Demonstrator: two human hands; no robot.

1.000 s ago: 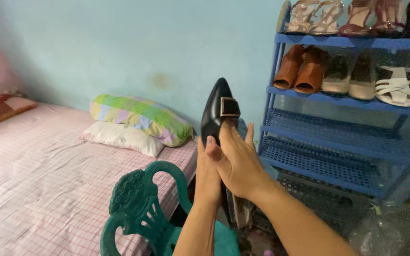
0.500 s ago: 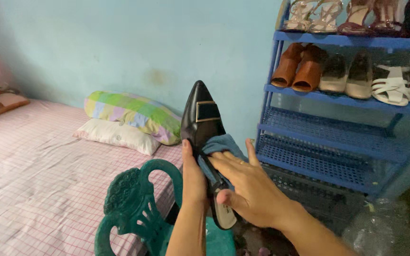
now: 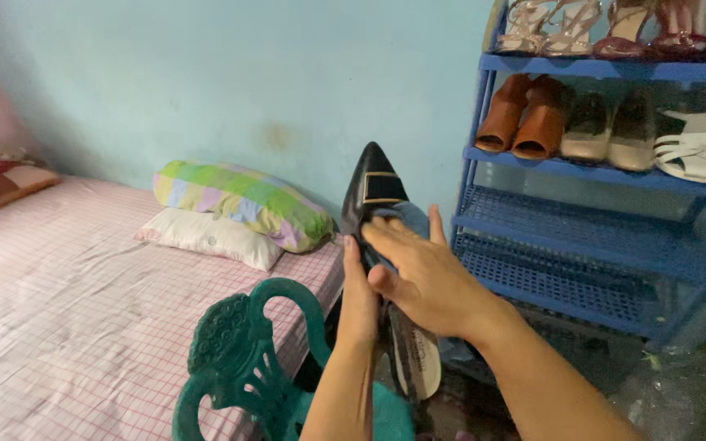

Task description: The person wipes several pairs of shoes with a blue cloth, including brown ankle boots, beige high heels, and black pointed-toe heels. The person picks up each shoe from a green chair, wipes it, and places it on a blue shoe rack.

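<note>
Head view: your left hand (image 3: 359, 298) clasps the black pointed shoe (image 3: 376, 200); right hand (image 3: 418, 273) has slid the blue cloth (image 3: 410, 219) toeward, fingers flat.

Pale blue wall (image 3: 206, 73) at back, w/ a faint stain. Bed (image 3: 59, 327) left in pink checked sheet, w/ white pillow (image 3: 210, 237) under a pastel plaid one (image 3: 239, 200). Green plastic chair (image 3: 239, 359) in front; blue shoe rack (image 3: 598, 237) right, top 2 shelves full.
</note>
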